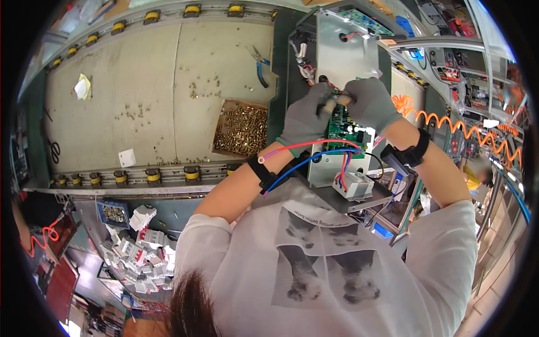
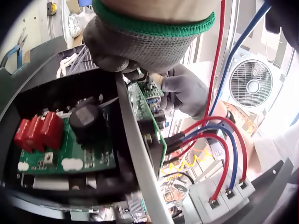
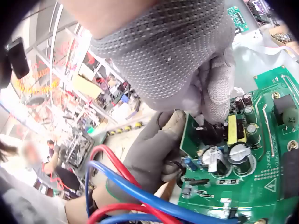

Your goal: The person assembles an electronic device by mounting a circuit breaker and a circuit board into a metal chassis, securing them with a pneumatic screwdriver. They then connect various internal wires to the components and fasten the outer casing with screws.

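Both hands wear grey gloves with bare fingertips and meet over a green circuit board (image 1: 342, 130) in a metal housing (image 1: 345, 53). My right hand (image 1: 373, 102) curls its fingers at a small upright circuit board (image 3: 189, 135) and pinches its upper edge. On the other side, my left hand (image 1: 307, 117) has its thumb against that small board; I cannot tell what its curled fingers hold. Capacitors (image 3: 239, 154) and a yellow transformer (image 3: 236, 129) stand beside the fingertips. Red wires (image 2: 238, 149) and a blue wire (image 2: 232, 154) run from a grey terminal block (image 2: 219, 200) past the hands.
A box of brass screws (image 1: 241, 128) sits left of the housing, with blue-handled pliers (image 1: 261, 73) beyond it. Loose screws lie scattered on the bench (image 1: 185, 50). Below left is a pile of circuit breakers (image 1: 140, 253). An orange coiled hose (image 1: 449, 121) hangs at the right.
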